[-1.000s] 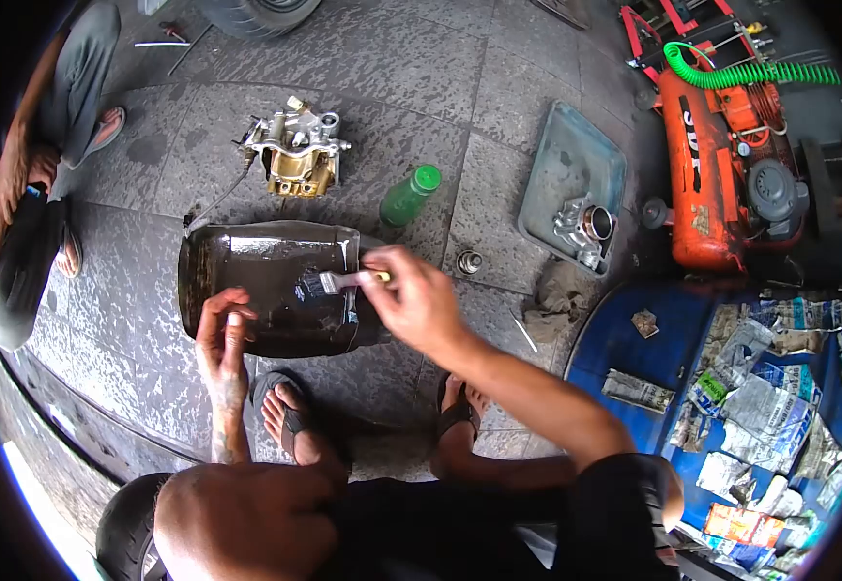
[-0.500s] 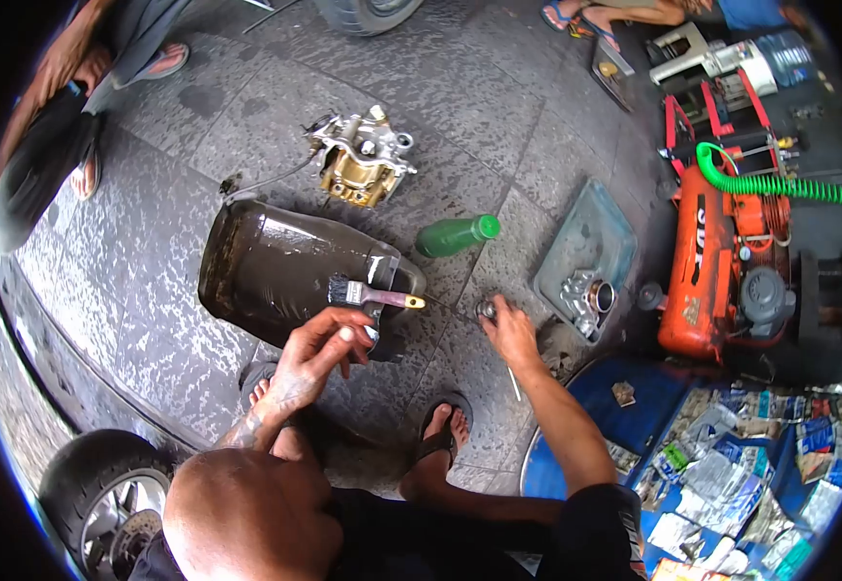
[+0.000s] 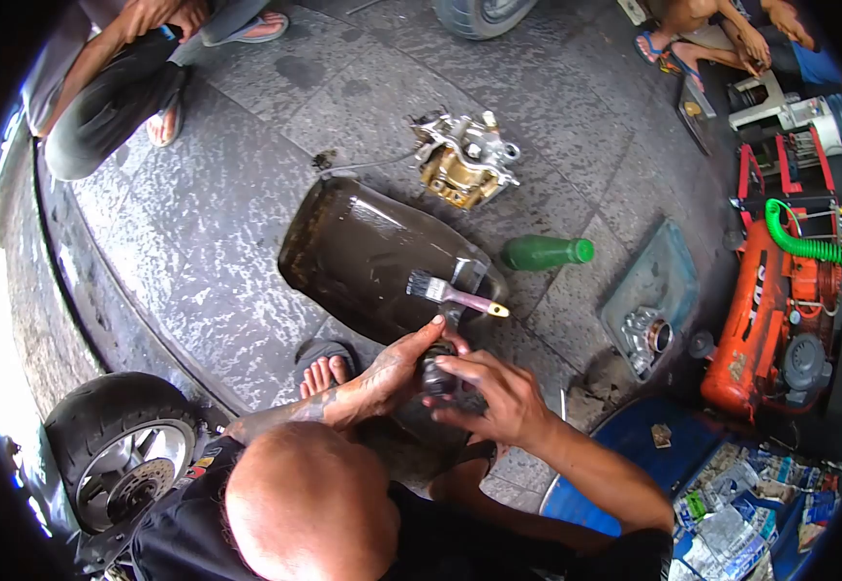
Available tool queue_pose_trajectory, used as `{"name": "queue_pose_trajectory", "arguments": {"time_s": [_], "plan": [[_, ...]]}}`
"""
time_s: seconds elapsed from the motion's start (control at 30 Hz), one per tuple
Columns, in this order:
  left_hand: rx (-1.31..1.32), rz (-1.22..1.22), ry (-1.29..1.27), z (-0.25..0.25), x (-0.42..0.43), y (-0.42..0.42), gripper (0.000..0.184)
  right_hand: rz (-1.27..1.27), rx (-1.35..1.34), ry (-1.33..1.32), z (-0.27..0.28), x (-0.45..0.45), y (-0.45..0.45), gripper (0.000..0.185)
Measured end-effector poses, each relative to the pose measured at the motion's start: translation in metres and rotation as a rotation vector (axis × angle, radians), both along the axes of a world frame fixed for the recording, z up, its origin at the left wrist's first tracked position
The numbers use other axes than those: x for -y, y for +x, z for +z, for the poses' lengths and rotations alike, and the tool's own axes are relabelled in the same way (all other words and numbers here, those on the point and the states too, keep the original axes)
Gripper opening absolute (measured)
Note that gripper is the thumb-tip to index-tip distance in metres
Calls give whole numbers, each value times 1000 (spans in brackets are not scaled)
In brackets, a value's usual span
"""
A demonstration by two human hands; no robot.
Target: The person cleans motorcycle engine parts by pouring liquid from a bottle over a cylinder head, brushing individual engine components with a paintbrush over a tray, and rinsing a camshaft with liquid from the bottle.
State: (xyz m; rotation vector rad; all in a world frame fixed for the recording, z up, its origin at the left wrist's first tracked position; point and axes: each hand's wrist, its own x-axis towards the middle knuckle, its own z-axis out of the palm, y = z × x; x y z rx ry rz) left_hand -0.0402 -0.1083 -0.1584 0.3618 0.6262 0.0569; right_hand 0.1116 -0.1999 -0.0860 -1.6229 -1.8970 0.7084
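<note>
A small dark round metal part (image 3: 436, 372) is between my two hands, in front of the cut-open plastic container. My left hand (image 3: 394, 366) grips it from the left, thumb pointing up. My right hand (image 3: 500, 395) closes round its right side, the lower fingers smeared by motion. Much of the part is hidden by the fingers. Just above, a paintbrush (image 3: 459, 294) with dark bristles lies across the end of the container (image 3: 297, 215), which holds dark murky liquid. A green bottle (image 3: 547, 253) lies to the right of the container.
A silver and gold engine part (image 3: 464, 160) with a cable sits beyond the container. At right are a bluish tray (image 3: 668, 254) holding a metal part (image 3: 649, 337), and an orange air compressor (image 3: 742, 334). A motorcycle wheel (image 3: 121, 465) stands at lower left. Other people sit at both upper corners.
My right hand has brought the dark part from the floor over to my left hand, and both now hold it. The view has shifted, so the scene sits further right and slightly lower.
</note>
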Motion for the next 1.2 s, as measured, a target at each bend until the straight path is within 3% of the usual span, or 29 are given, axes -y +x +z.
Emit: {"name": "queue_pose_trajectory", "arguments": {"time_s": [0.07, 0.1, 0.17, 0.23, 0.3, 0.37, 0.53, 0.57, 0.7, 0.87, 1.13, 1.2], "plan": [[-160, 81, 17, -2, -10, -15, 51, -23, -292, 174, -18, 4, -1, 49], [-98, 105, 31, -9, -19, -31, 49, -7, -306, 180, -33, 7, 2, 49], [-131, 371, 32, -11, -27, -44, 47, -672, -449, -31, -71, 20, 5, 57], [-190, 577, 70, -16, -39, -48, 40, -778, -375, -10, -99, 12, 17, 65], [-107, 694, 74, -25, -51, -53, 33, -721, -383, 29, -114, 3, 20, 63], [-136, 732, 63, -30, -60, -52, 23, -840, -358, -67, -116, -7, 15, 62], [-60, 740, 57, -40, -70, -45, 28, -916, -522, 14, -122, -33, 20, 22], [-77, 741, 15, -40, -71, -44, 28, -915, -519, 5, -120, -36, 18, 22], [57, 742, -114, -55, -76, -46, 29, -556, -189, 37, -74, -65, -11, 21], [59, 727, -112, -60, -85, -48, 51, -363, -37, -89, -99, -87, -33, 16], [31, 682, -100, -61, -98, -45, 51, -539, -284, -87, -65, -76, -22, 12], [-58, 668, -25, -63, -100, -40, 49, -663, -596, 36, -65, -71, -23, 15]]}}
